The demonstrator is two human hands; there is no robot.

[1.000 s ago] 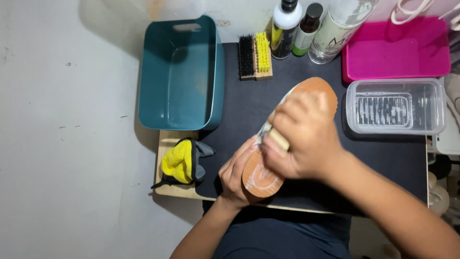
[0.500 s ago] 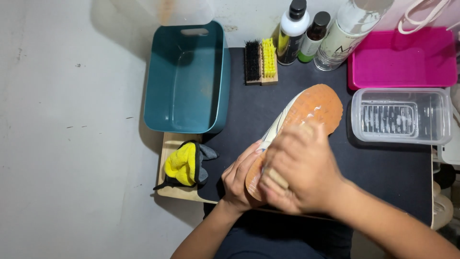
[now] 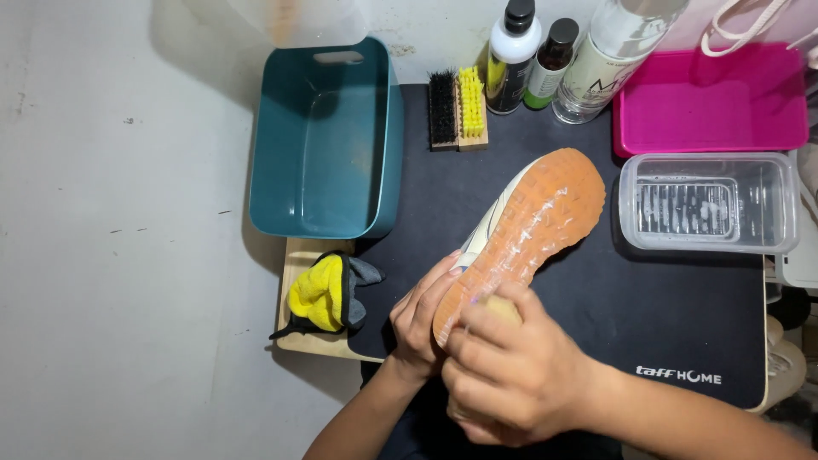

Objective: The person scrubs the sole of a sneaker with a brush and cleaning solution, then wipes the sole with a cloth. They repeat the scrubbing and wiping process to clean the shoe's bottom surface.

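Sneaker, turned sole-up, lies above the black mat on the worktop, its orange-brown sole facing the camera. Its long axis runs on a diagonal, from the heel at the near left to the toe at the far right, pointing toward the clear plastic box. The left hand is wrapped around the near-left end from the left side, fingers curled against the pale upper and the edge of the sole. The right hand sits just nearer than that same end, closed tightly around a small pale thing, probably a brush, which is pressed to the sole at the heel. So the whole length of the sole stretches away from the right hand, up and to the right. A teal tub stands at the far left, two brushes beside it, and a yellow cloth lies near left.
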